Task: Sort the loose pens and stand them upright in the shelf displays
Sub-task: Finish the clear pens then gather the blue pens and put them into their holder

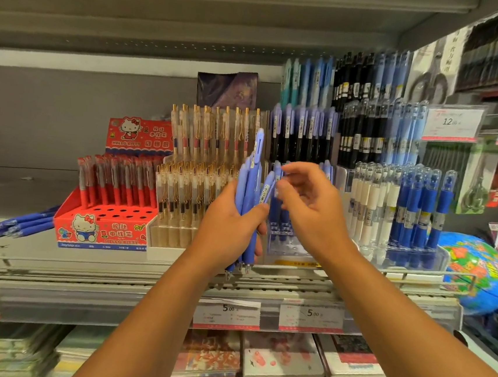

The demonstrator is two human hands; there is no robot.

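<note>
My left hand (231,232) grips a bunch of periwinkle-blue pens (253,176), held upright with their tips pointing down, in front of the shelf. My right hand (310,206) hovers just right of the bunch, fingers loosely curled, thumb and fingertips at the top of one pen; whether it pinches that pen is blurred. Behind the hands stands a clear tiered display (285,243) with matching periwinkle pens (305,127) upright in its upper rows. A loose pile of dark-blue pens (22,224) lies flat on the shelf at the left.
A red Hello Kitty pen box (101,228) and a clear display of gold-clip pens (179,200) stand left of the hands. White and blue pens (404,209) fill the display at the right. A globe (477,271) sits far right. Price tags (227,311) line the shelf edge; notebooks lie below.
</note>
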